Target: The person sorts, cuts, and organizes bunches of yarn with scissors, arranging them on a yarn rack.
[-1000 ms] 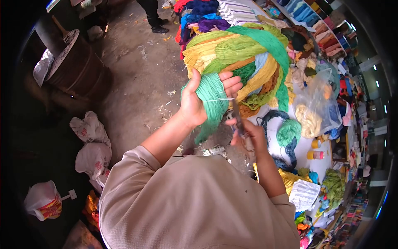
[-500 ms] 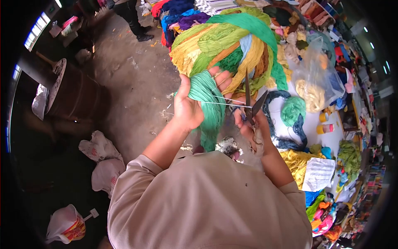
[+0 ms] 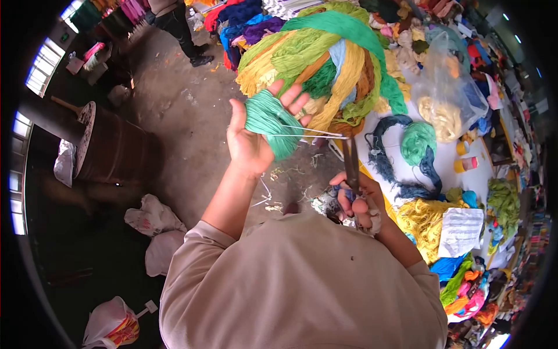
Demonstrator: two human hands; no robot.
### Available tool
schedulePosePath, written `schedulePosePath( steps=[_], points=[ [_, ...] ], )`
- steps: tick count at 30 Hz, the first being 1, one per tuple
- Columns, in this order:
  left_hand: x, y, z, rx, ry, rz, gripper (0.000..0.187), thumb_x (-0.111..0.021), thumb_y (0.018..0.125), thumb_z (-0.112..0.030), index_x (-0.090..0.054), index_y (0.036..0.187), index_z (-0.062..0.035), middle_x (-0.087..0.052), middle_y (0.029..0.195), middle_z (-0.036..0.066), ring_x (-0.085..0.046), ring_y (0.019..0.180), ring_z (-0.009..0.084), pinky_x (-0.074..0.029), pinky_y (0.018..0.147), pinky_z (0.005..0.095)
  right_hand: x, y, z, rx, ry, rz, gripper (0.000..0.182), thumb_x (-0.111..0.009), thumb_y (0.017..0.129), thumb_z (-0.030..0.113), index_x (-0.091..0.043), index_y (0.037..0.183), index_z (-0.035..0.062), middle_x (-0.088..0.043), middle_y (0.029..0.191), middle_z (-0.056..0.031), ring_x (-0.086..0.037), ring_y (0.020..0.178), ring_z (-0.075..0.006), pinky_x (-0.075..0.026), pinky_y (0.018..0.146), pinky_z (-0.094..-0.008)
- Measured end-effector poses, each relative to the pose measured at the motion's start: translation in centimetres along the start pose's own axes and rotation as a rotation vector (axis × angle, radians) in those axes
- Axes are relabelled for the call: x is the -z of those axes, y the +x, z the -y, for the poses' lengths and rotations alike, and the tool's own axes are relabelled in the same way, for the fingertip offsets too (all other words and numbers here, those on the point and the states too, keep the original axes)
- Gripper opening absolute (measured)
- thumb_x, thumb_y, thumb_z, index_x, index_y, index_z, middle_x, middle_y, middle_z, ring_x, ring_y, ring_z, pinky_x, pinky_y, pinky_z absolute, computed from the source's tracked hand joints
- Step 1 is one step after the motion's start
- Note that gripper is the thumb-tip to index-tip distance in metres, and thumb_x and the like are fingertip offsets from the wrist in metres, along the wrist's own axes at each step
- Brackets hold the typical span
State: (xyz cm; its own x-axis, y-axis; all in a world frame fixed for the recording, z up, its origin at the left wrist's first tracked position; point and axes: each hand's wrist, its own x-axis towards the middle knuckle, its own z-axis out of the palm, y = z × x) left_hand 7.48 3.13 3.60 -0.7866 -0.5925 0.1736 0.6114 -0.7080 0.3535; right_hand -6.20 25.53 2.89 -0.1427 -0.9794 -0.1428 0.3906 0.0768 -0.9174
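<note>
A teal-green skein of yarn (image 3: 270, 119) lies across the upturned palm of my left hand (image 3: 250, 150), between the thumb and the spread fingers. White string (image 3: 318, 135) stretches from the skein to the tips of a pair of dark scissors (image 3: 351, 166). My right hand (image 3: 367, 200) grips the scissors by the handles, with their blades nearly together and pointing away from me. Whether the string is cut through cannot be made out. Some pale, fluffy material (image 3: 372, 224) sits against the right palm.
Ahead, a big heap of green and yellow yarn (image 3: 302, 52) covers the table end. On the white table (image 3: 378, 168) lie a green yarn ball (image 3: 418, 142), dark blue yarn, a clear bag (image 3: 453, 87) and paper (image 3: 460, 232). A rusty drum (image 3: 116, 145) stands left. Another person (image 3: 180, 29) stands behind.
The scissor blades have come together, and my right hand has dropped lower. My left hand has shifted slightly left and up; the skein's long hanging end no longer shows below it.
</note>
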Motion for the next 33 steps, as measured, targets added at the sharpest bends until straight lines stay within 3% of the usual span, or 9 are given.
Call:
schedulePosePath(
  steps=[6,11,16,20,24,27,30,32,33],
  points=[
    [0.3,-0.2,0.9,0.077,-0.002,0.013,0.092,-0.048,0.088,-0.072,-0.036,0.147,-0.0024,-0.040,0.150,0.021,-0.038,0.139,0.0402,-0.030,0.112,0.0587,-0.4,1.1,0.1,0.373,-0.075,-0.012,0.063,-0.078,0.084,0.042,-0.054,0.123,-0.0006,-0.054,0.072,0.0028,-0.048,0.063,-0.0029,-0.037,0.058,-0.0192],
    [-0.6,-1.2,1.8,0.228,-0.029,-0.009,0.096,-0.045,0.088,-0.073,-0.032,0.149,0.0003,-0.041,0.149,0.019,-0.041,0.135,0.0377,-0.034,0.109,0.0589,-0.5,5.0,1.6,0.642,-0.362,-0.150,0.049,-0.065,0.083,-0.013,-0.052,0.127,0.0026,-0.065,0.100,-0.0059,-0.062,0.092,-0.0118,-0.050,0.078,-0.0251],
    [-0.3,-1.4,3.1,0.356,-0.001,0.029,0.094,-0.037,0.093,-0.071,-0.030,0.149,0.0032,-0.048,0.141,0.018,-0.053,0.124,0.0334,-0.043,0.106,0.0521,-0.7,7.3,3.8,0.700,-1.013,0.019,0.040,-0.064,0.082,-0.007,-0.058,0.119,0.0078,-0.062,0.093,-0.0050,-0.060,0.080,-0.0120,-0.049,0.067,-0.0270],
    [0.0,-1.7,3.0,0.380,-0.037,-0.011,0.092,-0.039,0.093,-0.070,-0.029,0.151,0.0003,-0.039,0.152,0.012,-0.038,0.137,0.0365,-0.033,0.109,0.0621,1.1,5.4,2.5,0.240,-0.440,0.043,0.032,-0.065,0.087,0.009,-0.057,0.118,0.0071,-0.066,0.102,-0.0063,-0.065,0.088,-0.0156,-0.052,0.077,-0.0309],
    [2.1,-2.0,2.3,0.340,-0.181,0.193,0.078,-0.036,0.096,-0.065,-0.035,0.151,-0.0093,-0.026,0.161,0.009,-0.017,0.148,0.0385,-0.021,0.111,0.0715,5.6,3.4,1.9,0.486,0.240,0.165,0.044,-0.062,0.078,0.011,-0.049,0.115,-0.0082,-0.053,0.072,-0.0054,-0.048,0.059,-0.0127,-0.042,0.057,-0.0292],
    [5.7,-1.3,-0.4,0.322,-0.111,0.344,0.068,-0.035,0.098,-0.062,-0.051,0.139,-0.0094,-0.063,0.133,0.008,-0.034,0.142,0.0373,-0.013,0.115,0.0682,10.5,-0.7,-0.3,0.427,0.416,-0.104,0.049,-0.058,0.076,0.005,-0.044,0.121,-0.0082,-0.055,0.070,-0.0086,-0.045,0.056,-0.0146,-0.038,0.054,-0.0294],
    [1.9,-1.3,-2.8,0.403,-0.094,0.455,0.053,-0.056,0.096,-0.053,-0.056,0.109,-0.0017,-0.070,0.083,0.006,-0.064,0.063,0.0186,-0.056,0.073,0.0405,16.8,-4.7,-6.7,0.083,0.052,-0.385,0.040,-0.062,0.079,0.001,-0.057,0.118,0.0050,-0.060,0.103,-0.0095,-0.054,0.073,-0.0183,-0.046,0.067,-0.0332],
    [0.5,0.4,-4.5,0.612,-0.158,0.717,0.043,-0.074,0.089,-0.029,-0.057,0.111,0.0032,-0.068,0.081,0.012,-0.069,0.074,0.0266,-0.062,0.067,0.0430,19.3,-6.2,-12.6,-0.084,-0.799,-0.541,0.034,-0.064,0.084,0.009,-0.059,0.117,0.0045,-0.062,0.090,-0.0053,-0.060,0.076,-0.0167,-0.047,0.071,-0.0291],
    [-1.2,1.8,-5.2,0.731,-0.170,0.867,0.031,-0.071,0.092,-0.020,-0.060,0.105,0.0059,-0.069,0.090,0.016,-0.071,0.081,0.0303,-0.063,0.072,0.0453,21.5,-6.4,-15.5,-0.354,-0.558,-0.631,0.028,-0.055,0.092,0.012,-0.058,0.119,0.0054,-0.065,0.095,-0.0055,-0.062,0.087,-0.0198,-0.047,0.081,-0.0301]
  ],
)
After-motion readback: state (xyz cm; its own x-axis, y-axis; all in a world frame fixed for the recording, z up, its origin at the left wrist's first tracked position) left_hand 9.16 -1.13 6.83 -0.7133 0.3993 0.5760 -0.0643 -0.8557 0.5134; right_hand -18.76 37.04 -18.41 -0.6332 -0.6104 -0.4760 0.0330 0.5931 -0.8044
